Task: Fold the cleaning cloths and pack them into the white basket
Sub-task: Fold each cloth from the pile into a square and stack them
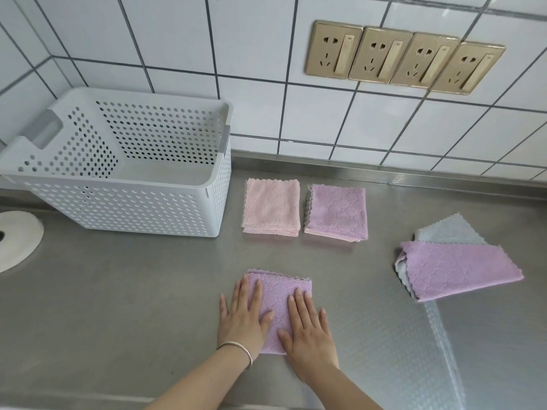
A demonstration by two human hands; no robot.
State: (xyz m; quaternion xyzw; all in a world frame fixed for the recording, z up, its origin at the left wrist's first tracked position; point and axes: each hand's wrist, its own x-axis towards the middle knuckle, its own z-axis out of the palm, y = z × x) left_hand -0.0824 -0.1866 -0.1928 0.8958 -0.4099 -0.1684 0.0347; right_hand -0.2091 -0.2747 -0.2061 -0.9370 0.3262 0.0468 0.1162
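Both hands flat on the folded purple cloth (pixel 279 303) at the near edge of the steel counter (pixel 118 291). Left hand (pixel 242 318) presses its left half, right hand (pixel 309 329) its right half — fingers straight on both, gripping nothing.

Risks, as I judge them:
- Lifting one-handed or by a single layer could let the fold spring open; the cloth looks soft and thin, with no stiffness to hold a crease.
- Sliding it over the steel could drag the bottom layer and skew the stack.
- The basket (pixel 124 208) stands well to the left with tall walls; dropping the cloth from the rim could land it crumpled.

Cloth state: square, scalloped far edge, diamond-pattern weave, edges roughly aligned.

Folded pink cloth (pixel 270 207) and second purple cloth (pixel 336 213) lie side by side just right of the basket — not yet packed. Basket appears empty. At far right, a loose pile (pixel 453 267), purple over grey, only roughly folded.
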